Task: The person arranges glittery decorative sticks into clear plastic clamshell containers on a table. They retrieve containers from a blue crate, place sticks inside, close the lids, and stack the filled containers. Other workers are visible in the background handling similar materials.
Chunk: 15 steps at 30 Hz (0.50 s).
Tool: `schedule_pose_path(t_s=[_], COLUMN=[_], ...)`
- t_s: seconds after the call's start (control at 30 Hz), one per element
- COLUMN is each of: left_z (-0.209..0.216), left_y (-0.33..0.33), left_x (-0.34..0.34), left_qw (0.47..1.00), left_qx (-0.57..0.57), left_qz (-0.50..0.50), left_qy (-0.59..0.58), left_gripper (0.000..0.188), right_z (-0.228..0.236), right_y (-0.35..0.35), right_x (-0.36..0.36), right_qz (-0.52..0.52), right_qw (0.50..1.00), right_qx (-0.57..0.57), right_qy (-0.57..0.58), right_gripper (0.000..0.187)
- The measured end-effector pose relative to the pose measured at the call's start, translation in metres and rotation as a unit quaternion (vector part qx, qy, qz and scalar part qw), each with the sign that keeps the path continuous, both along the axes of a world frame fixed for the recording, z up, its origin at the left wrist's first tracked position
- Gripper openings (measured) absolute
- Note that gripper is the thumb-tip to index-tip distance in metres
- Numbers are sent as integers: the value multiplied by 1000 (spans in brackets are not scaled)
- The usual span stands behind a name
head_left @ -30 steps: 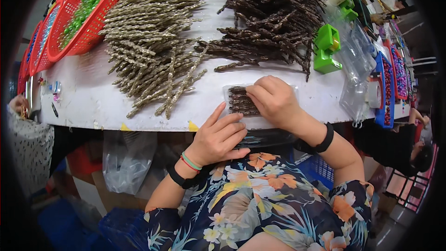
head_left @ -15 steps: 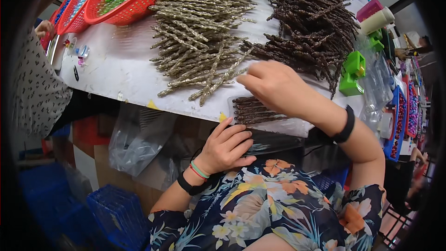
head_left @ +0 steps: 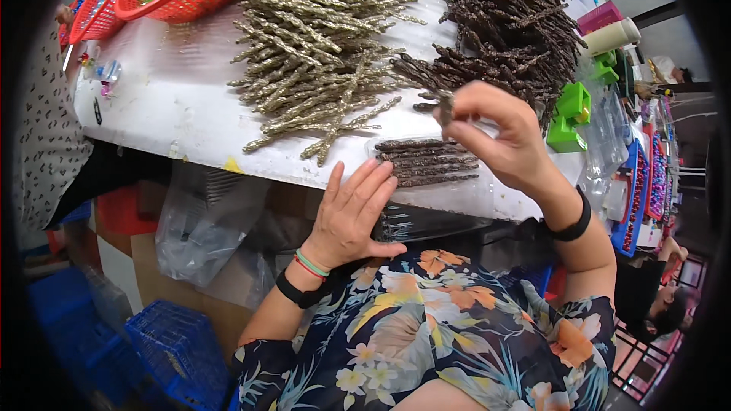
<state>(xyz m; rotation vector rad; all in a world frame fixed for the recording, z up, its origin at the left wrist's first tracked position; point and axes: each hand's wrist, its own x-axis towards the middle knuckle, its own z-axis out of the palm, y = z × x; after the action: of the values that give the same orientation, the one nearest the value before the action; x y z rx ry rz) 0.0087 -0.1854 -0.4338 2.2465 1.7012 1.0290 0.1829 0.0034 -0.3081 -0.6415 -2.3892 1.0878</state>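
Note:
Several dark brown glittery twisted sticks (head_left: 426,164) lie side by side on a clear plastic tray or sheet at the table's front edge. My left hand (head_left: 354,205) is open, its fingers stretched out and the fingertips by the left ends of this row. Above the row, my right hand (head_left: 495,125) pinches a gold glittery twisted stick (head_left: 446,106), seen nearly end-on. Behind my hands lie a big pile of gold twisted sticks (head_left: 304,46) at centre left and a pile of dark brown ones (head_left: 510,23) to its right.
Red baskets (head_left: 186,0) of beads stand at the far left. A green tape dispenser (head_left: 569,118) and clear plastic packaging (head_left: 609,125) sit on the right. A person in a patterned garment (head_left: 46,122) is at the left. Blue crates (head_left: 179,350) stand below the table.
My right hand has turned and shifted right, and the gold stick in its pinch now shows. My left hand has moved up slightly, fingers straighter. The whole view has shifted a little.

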Motion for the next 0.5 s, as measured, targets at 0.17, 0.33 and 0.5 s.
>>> schedule_pose_path(t_s=[0.17, 0.33, 0.5], left_z=[-8, -10, -12], left_y=[7, 7, 8], left_x=[-1, 0, 1], left_qw=[999, 998, 997], left_qx=[18, 25, 34], left_qz=[7, 11, 17], left_qy=[-30, -56, -63], left_gripper=[92, 101, 100], right_z=[-9, -21, -40], right_y=[-13, -17, -32], right_x=[40, 46, 33], right_qz=[11, 75, 80], right_qw=[996, 983, 974], right_qx=[-7, 102, 152], right_qy=[-88, -131, -148], right_gripper=[17, 17, 16])
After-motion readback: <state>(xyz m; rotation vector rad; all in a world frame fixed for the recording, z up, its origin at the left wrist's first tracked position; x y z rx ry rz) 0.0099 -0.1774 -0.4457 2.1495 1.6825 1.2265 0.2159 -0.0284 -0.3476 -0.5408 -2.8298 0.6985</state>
